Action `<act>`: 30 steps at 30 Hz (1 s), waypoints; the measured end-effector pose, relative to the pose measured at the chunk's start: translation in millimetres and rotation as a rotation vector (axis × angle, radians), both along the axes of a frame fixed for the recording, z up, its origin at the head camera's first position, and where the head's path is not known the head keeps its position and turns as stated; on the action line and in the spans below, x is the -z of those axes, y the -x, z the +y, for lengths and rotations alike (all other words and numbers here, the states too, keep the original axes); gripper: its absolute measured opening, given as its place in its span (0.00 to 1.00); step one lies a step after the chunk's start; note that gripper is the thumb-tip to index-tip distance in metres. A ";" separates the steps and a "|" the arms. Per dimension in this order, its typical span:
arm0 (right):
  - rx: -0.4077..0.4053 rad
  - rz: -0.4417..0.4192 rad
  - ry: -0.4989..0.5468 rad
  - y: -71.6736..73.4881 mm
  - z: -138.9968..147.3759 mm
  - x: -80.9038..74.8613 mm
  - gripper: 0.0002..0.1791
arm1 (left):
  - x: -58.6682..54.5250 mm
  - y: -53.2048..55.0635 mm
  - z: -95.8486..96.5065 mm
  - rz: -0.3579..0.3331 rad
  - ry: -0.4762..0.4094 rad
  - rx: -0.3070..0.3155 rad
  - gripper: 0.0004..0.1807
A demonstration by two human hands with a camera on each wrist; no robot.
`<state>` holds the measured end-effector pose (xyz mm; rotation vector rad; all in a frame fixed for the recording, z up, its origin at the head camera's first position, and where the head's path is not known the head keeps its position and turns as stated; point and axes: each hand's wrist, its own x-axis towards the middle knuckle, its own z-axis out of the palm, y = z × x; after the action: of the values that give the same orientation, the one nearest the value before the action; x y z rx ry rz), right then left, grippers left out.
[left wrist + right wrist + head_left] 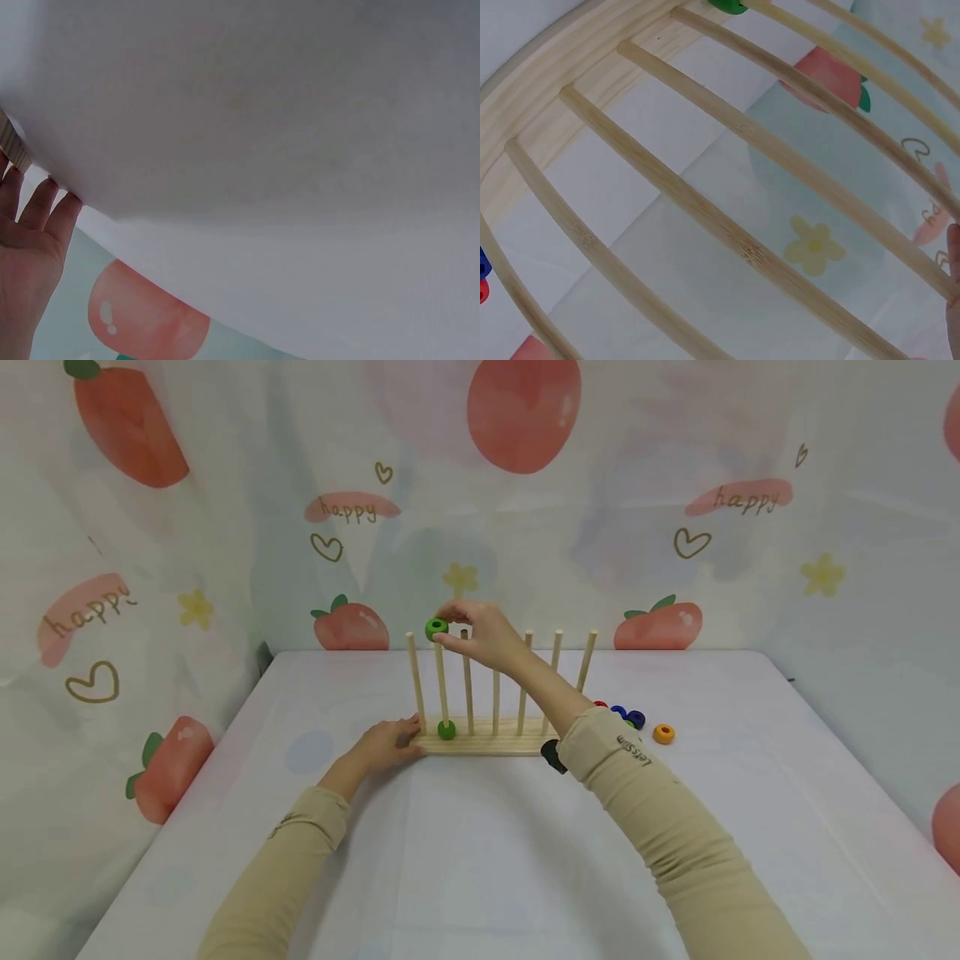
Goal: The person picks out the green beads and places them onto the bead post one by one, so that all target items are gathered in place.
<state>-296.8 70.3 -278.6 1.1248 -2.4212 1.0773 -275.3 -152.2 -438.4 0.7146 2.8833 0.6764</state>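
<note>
A wooden peg rack [480,745] stands on the table, several upright pegs rising from its flat base. My left hand [384,747] holds the left end of that base, thumb toward the front and fingers behind. In the left wrist view, the fingers of the left hand [34,240] reach the base's edge. My right hand [483,633] pinches a green bead [437,628] at the top of the second peg from the left; whether the peg tip is inside its hole cannot be seen. Another green bead [447,730] sits at the bottom of that same peg.
Right of the rack lie an orange bead [663,733], a dark purple bead [636,718], a blue bead [618,712] and others, partly hidden by the right forearm. A black object [553,755] shows beside the right sleeve. Printed cloth [570,577] hangs behind the table.
</note>
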 end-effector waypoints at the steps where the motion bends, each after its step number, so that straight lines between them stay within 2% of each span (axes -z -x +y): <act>1: 0.000 0.001 -0.002 -0.1 0.1 -0.3 0.14 | -0.1 0.4 0.2 -0.001 0.001 -0.001 0.29; 7: -0.003 -0.007 -0.009 0.3 -0.2 -0.5 0.14 | 0.0 1.0 -0.2 0.013 0.017 0.006 0.29; 14: 0.002 -0.008 -0.013 1.8 -0.2 0.7 0.14 | -1.0 0.4 1.3 -0.016 0.010 -0.011 0.29; 24: 0.013 -0.036 -0.035 0.2 0.2 1.3 0.18 | -0.8 -1.5 0.3 -0.011 0.016 -0.010 0.29; 30: 0.015 -0.025 -0.049 1.7 0.7 1.2 0.18 | -3.8 -1.1 1.8 -0.017 0.014 -0.012 0.28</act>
<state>-298.6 71.1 -279.8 1.1126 -2.4848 1.0386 -274.2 -150.5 -434.6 0.6869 2.8765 0.6592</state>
